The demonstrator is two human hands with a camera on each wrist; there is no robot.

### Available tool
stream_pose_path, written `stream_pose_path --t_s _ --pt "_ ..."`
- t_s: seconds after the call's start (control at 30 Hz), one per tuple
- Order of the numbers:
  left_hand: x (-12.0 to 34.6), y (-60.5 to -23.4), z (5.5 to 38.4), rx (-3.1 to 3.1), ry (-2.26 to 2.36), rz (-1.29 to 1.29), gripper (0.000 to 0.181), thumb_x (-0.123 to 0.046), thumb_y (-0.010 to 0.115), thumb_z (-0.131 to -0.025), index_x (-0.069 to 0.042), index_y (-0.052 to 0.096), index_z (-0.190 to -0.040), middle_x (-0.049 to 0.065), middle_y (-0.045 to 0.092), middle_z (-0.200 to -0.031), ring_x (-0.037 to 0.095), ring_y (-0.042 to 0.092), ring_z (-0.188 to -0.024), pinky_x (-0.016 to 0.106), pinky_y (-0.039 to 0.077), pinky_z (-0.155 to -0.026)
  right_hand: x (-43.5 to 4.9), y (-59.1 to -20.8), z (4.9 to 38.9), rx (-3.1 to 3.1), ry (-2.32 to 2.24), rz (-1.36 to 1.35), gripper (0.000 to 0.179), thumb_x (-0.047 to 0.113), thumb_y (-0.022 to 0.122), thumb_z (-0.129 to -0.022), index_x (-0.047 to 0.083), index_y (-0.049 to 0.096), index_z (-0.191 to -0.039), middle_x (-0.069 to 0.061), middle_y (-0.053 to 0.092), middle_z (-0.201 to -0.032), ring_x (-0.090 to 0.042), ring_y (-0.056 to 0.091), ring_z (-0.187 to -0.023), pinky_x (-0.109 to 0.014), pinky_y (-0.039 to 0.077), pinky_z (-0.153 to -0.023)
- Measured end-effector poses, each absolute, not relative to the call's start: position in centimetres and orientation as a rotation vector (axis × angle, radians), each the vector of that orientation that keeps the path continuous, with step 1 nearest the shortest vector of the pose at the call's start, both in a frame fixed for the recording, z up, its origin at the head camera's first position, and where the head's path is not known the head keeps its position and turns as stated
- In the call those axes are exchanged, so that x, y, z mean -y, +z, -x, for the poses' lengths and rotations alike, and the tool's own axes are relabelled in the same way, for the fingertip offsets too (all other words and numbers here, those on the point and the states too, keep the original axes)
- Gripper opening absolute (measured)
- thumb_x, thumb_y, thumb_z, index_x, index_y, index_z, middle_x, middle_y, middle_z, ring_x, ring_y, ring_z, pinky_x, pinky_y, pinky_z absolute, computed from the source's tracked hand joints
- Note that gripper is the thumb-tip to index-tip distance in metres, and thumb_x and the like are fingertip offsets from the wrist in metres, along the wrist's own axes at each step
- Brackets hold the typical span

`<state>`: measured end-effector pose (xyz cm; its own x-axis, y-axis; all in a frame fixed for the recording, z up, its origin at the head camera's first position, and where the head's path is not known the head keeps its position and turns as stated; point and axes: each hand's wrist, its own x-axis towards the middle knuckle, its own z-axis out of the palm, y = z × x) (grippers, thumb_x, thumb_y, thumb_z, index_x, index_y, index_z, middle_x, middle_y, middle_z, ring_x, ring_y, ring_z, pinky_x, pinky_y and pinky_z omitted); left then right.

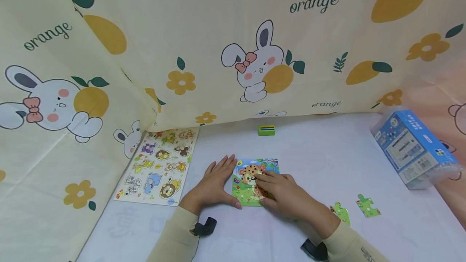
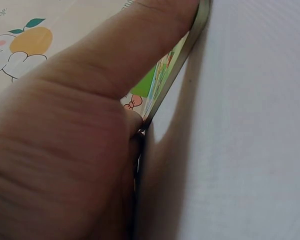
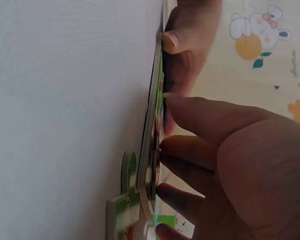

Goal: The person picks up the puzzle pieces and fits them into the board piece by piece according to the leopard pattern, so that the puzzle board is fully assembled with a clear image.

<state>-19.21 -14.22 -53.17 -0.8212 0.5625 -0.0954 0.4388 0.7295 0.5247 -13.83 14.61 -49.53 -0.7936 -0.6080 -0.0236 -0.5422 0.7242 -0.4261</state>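
The puzzle (image 1: 248,191) lies flat and square-on, a bright board with a spotted leopard on green grass, blue sky along its far edge; its near right corner is covered, so I cannot tell how that part is filled. To its right two loose green pieces lie well apart from it: a partly hidden left piece (image 1: 341,212) and, just beside it, a fully visible right piece (image 1: 367,207).
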Motion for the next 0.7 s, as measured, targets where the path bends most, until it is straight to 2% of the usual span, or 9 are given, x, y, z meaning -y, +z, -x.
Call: stream_pose_path --t_s 0.33,0.53,0.7 --pt "14.2 -53.0 19.1 -2.688 0.728 -0.791 0.150 -0.078 0.093 -0.063 -0.012 0.020 -0.175 -0.003 0.007 -0.181 0.018 0.000 -0.166 0.048 -0.004 -0.131 -15.5 -50.0 13.6 -2.660 -0.646 0.951 0.072 0.036 0.076 -0.104 0.005 0.050 -0.164 -0.009 0.033 -0.175 -0.040 0.020 -0.162 -0.072 0.030 -0.117" --pt "14.2 -53.2 19.1 -2.686 0.728 -0.791 0.150 -0.079 0.092 -0.063 -0.012 0.019 -0.175 -0.003 0.006 -0.180 0.019 0.000 -0.165 0.048 -0.005 -0.130 -15.8 -50.3 13.6 -2.644 -0.677 0.944 0.074 0.035 0.077 -0.104 0.007 0.048 -0.165 -0.018 0.022 -0.178 -0.042 0.020 -0.162 -0.071 0.027 -0.119" --pt "14.3 -53.2 19.1 -2.687 0.729 -0.785 0.150 -0.079 0.092 -0.062 -0.013 0.020 -0.175 -0.004 0.006 -0.180 0.018 -0.001 -0.165 0.048 -0.005 -0.130 -15.8 -50.3 13.8 -2.627 -0.643 0.935 0.078 0.041 0.075 -0.104 0.009 0.044 -0.168 -0.016 0.018 -0.179 -0.042 0.015 -0.163 -0.071 0.026 -0.121"
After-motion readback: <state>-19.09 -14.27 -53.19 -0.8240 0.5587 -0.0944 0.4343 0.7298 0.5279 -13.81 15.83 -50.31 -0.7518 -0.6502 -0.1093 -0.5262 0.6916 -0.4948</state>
